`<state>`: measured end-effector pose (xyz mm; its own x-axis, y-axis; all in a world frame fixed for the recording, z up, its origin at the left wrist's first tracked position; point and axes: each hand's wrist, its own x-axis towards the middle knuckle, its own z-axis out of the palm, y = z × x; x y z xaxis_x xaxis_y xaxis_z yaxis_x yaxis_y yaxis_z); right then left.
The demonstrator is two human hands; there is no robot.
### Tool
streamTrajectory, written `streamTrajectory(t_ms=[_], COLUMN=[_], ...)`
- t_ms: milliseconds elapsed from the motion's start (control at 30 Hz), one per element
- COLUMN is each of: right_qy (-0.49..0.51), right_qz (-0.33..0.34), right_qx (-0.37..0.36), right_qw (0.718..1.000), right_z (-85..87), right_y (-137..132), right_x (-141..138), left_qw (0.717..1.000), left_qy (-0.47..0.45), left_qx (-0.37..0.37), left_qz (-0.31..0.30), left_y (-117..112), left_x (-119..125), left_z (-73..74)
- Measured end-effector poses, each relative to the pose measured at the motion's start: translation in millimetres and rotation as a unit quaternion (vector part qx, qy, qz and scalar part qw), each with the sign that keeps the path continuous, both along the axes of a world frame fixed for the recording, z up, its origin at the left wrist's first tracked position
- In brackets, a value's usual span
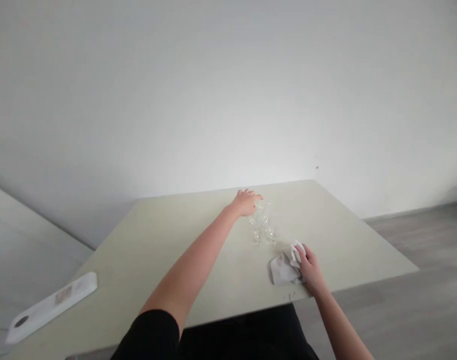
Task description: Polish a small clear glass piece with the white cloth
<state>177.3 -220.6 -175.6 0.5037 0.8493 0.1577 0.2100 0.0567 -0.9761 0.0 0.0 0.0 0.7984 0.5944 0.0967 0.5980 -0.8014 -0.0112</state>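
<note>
Several small clear glass pieces [263, 225], which look like drinking glasses, stand close together on the pale table [176, 240]; their exact shape is hard to make out. My left hand [246, 202] reaches to the far end of this group, its fingers apart and curved beside the farthest glass. Whether it touches that glass I cannot tell. Nearer the front edge, my right hand [310, 265] is closed on a white cloth [284, 270]. Part of the cloth bunches up at the fingers, and the rest lies on the tabletop.
At the table's left front lies a long white object [54, 305] with a dark oval spot and a label. A white wall [228, 100] rises behind the table's back edge. Grey wood-look floor [419, 240] shows on the right, and a pale cabinet-like panel [29, 240] on the left.
</note>
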Motion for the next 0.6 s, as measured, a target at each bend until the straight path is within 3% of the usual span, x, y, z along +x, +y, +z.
streamTrajectory(t_ms=[200,400,500,600], right_qy=[0.000,-0.007,-0.008,-0.009], right_qz=[0.011,0.024,0.025,0.025], right_qx=[0.004,-0.001,-0.002,-0.005], right_qw=[1.000,1.000,1.000,1.000], right_z=[-0.5,-1.7,-1.9,-1.5], right_y=[-3.0,-3.1,-4.6,-5.3], right_x=[-0.4,0.8,1.4,1.9], left_qw=[0.992,0.991,0.993,0.991], left_qy=[0.086,0.077,0.054,0.034], left_qx=[-0.091,-0.106,-0.103,-0.105], left_qz=[-0.018,0.014,0.035,0.073], left_y=[5.8,11.1,20.1,34.2], left_x=[13.9,16.1,-0.6,-36.1], left_z=[8.8,-1.5,-3.6,-0.7])
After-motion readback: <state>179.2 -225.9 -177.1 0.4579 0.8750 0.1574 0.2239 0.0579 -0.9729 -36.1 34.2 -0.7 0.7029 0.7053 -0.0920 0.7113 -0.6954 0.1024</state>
